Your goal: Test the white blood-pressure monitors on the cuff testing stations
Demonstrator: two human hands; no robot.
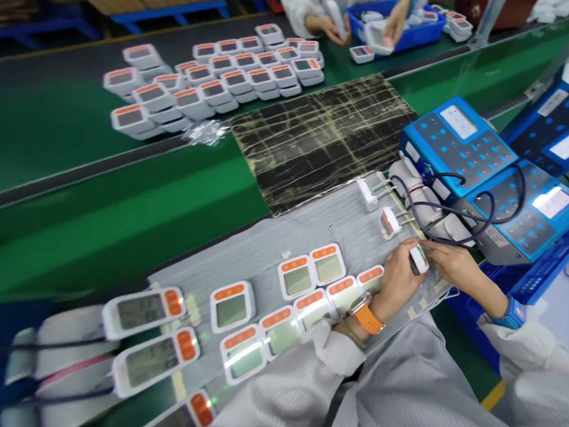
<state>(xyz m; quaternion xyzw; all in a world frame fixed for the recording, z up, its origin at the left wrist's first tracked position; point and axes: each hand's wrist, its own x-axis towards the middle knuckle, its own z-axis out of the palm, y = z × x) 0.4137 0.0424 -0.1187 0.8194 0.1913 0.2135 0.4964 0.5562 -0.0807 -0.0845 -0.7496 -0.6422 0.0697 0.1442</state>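
My left hand (398,277), with an orange-strapped watch at the wrist, is closed around a small white monitor (418,259) tilted on its edge. My right hand (447,262) reaches in from the right, its fingers closed at the monitor's far side; what they pinch is hidden. Two similar white units, one upper (367,194) and one lower (390,223), stand on edge beyond my hands, with thin tubes at their right sides. Several monitors with grey screens and orange button strips (244,353) lie in rows left of my left hand, on the grey plastic-covered worktop (261,251).
Blue testers (463,139) with dark cables (483,224) stand at the right. Larger display units (154,361) sit front left. Stacked monitors (231,79) ride the green conveyor (39,109). Across it, a co-worker's hands (393,24) handle units by a blue bin (425,30).
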